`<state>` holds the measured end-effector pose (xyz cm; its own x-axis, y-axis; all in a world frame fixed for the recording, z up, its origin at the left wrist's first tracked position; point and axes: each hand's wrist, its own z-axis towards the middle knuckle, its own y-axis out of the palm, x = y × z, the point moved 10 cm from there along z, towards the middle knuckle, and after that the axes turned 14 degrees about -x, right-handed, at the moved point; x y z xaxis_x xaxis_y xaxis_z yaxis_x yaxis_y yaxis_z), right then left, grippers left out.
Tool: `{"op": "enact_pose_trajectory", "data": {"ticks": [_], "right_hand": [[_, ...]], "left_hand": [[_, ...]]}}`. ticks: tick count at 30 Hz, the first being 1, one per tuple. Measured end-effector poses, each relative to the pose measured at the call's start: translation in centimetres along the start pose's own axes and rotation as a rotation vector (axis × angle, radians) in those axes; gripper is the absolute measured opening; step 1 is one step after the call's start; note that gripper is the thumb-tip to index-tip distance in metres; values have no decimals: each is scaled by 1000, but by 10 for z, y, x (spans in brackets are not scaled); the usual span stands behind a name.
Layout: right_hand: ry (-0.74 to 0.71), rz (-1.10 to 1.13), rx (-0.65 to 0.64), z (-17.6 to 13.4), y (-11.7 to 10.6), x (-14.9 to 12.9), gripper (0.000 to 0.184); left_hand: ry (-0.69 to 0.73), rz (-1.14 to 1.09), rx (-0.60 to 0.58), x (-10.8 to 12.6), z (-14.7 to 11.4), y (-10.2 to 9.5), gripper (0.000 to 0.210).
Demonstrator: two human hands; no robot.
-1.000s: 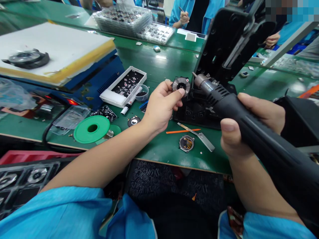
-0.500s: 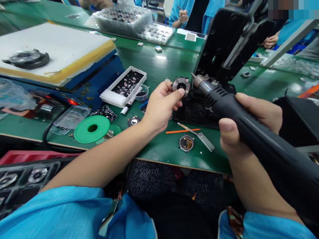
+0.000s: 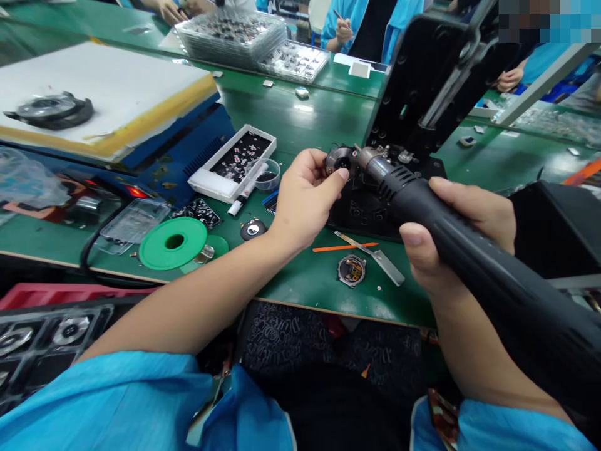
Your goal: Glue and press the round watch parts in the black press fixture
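My left hand (image 3: 307, 197) pinches a round dark watch back cover (image 3: 334, 160) between thumb and fingers, its thumb lying over the near face. In my right hand (image 3: 451, 235) is a black hot air gun (image 3: 436, 216) with a metal nozzle. The nozzle tip points left at the rim of the cover, very close to it; whether they touch I cannot tell. Below them on the green bench lie an open watch case (image 3: 351, 270), an orange stick (image 3: 323, 248) and a flat metal blade tool (image 3: 387, 266).
A black press stand (image 3: 422, 94) rises just behind the gun. To the left are a blue heating unit (image 3: 201, 144) with a watch case on its white top, a white parts box (image 3: 263, 147) and a green spool (image 3: 154, 244). Other people's hands (image 3: 345, 30) work across the bench.
The hot air gun has shifted slightly left, bringing its nozzle nearer the cover. My left hand has tilted the cover a little, and both hands keep their hold.
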<state>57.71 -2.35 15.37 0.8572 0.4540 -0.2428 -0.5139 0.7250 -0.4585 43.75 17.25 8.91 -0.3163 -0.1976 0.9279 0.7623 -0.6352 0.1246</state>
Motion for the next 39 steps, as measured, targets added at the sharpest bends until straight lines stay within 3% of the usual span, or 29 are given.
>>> {"op": "enact_pose_trajectory", "data": {"ticks": [9,19,39], "right_hand": [[0,-5,11,1,-2,-3,64],[-16,9,6,6,-3,-11,58],[-53,12,10,8,-3,-16,57]], "left_hand": [[18,55,6,2,-1,-2,32],[205,207,-50,6,4,-4,36],[157,240,-19,7,2,-5,28]]}}
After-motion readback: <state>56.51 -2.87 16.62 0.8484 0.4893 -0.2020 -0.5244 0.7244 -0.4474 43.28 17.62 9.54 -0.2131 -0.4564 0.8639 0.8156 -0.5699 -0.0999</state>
